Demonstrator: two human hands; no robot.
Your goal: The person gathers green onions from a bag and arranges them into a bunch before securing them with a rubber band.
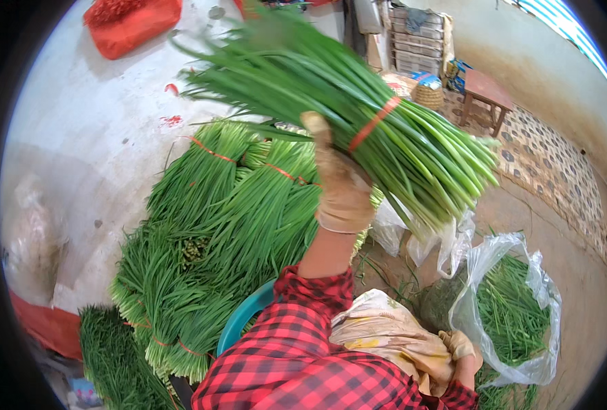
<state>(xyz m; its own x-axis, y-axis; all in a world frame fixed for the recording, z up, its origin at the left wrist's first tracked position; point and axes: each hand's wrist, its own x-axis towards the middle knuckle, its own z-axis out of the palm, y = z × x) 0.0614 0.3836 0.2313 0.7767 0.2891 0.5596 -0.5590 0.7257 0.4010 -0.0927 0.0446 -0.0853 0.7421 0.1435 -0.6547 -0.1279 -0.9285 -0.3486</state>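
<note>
My left hand [342, 189], in a soiled tan glove, holds up a large bundle of green chives [385, 123] from below, its thumb raised against the leaves. An orange-red band ties the bundle near the pale stem ends, which point right; the leaf tips at upper left are blurred. My right hand [457, 344], also gloved, is low on the right with curled fingers against the patterned tan cloth [395, 328] over my lap. Whether it grips the cloth cannot be told. Below and left of the raised bundle lies a heap of banded chive bundles [252, 205].
A clear plastic bag [544, 333] of loose green leaves stands beside my right hand. A teal basin rim [242, 318] shows by my left sleeve. Darker greens [119, 359] lie at lower left. A red bag [134, 31], a wooden stool [488, 92] and stacked crates [418, 41] stand farther off.
</note>
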